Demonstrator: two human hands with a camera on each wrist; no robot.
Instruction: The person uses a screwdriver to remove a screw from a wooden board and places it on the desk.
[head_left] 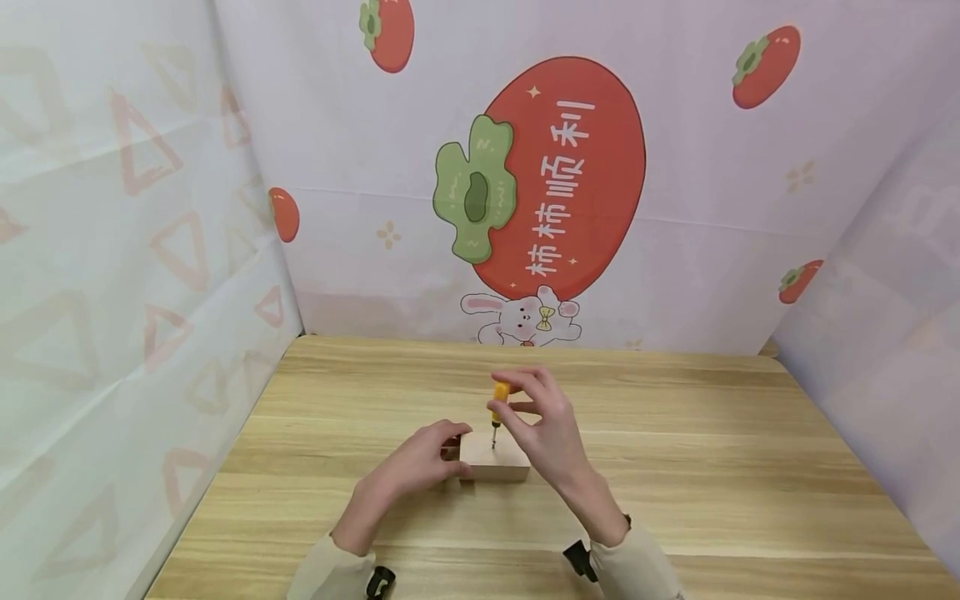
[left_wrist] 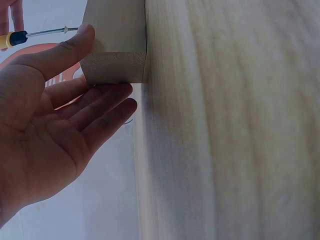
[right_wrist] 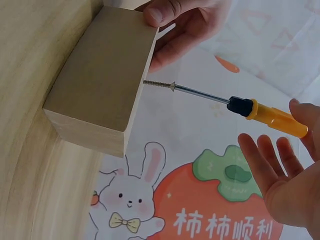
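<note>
A pale wooden block point(head_left: 495, 472) lies flat on the table. My left hand point(head_left: 416, 458) holds its left end, thumb on the near side and fingers at the far side. A screw point(right_wrist: 159, 84) stands upright from the block's top face, most of its thread showing above the wood. The tip of a screwdriver point(right_wrist: 275, 121) with a yellow handle and black collar meets the screw's head, its shaft nearly in line with it. Around the upper end of that handle, my right hand point(head_left: 553, 429) pinches with thumb and fingertips; in the right wrist view several fingers stand off the handle.
The wood-grain table point(head_left: 675, 467) spreads to both sides of the block. A printed cloth point(head_left: 697, 250) with persimmons and a rabbit hangs behind it, and further cloth walls point(head_left: 150, 275) close off the sides. Dark straps with camera mounts point(head_left: 381, 581) sit at both cuffs.
</note>
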